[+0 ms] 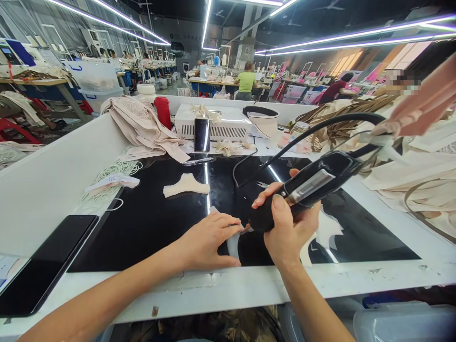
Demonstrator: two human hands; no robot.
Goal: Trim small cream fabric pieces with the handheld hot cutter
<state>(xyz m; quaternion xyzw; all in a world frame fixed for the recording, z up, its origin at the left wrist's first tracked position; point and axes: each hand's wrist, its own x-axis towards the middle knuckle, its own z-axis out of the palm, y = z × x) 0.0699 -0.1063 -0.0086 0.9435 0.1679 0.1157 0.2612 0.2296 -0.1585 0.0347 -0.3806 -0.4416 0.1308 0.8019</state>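
My right hand [294, 228] is wrapped around a black corded handheld tool [309, 183] with a metal plate on its side. The tool tilts so that its thin tip points left, close to my left fingertips. My left hand [210, 240] lies palm down with fingers stretched out on the black mat [156, 228]. Its fingertips touch a narrow pale piece [233, 242], partly hidden beneath them. A cream fabric cutout [187, 185] lies beyond my left hand. More white cut pieces [327, 228] lie to the right, partly covered by my right hand.
A black cable [317, 124] arches from the tool beside a hanging pinkish strip [420, 104]. A white box [183, 124], an upright phone [202, 135] and a red cup [163, 113] stand behind. Fabric stacks [133, 121] flank the mat; a tablet-like device [46, 261] lies left.
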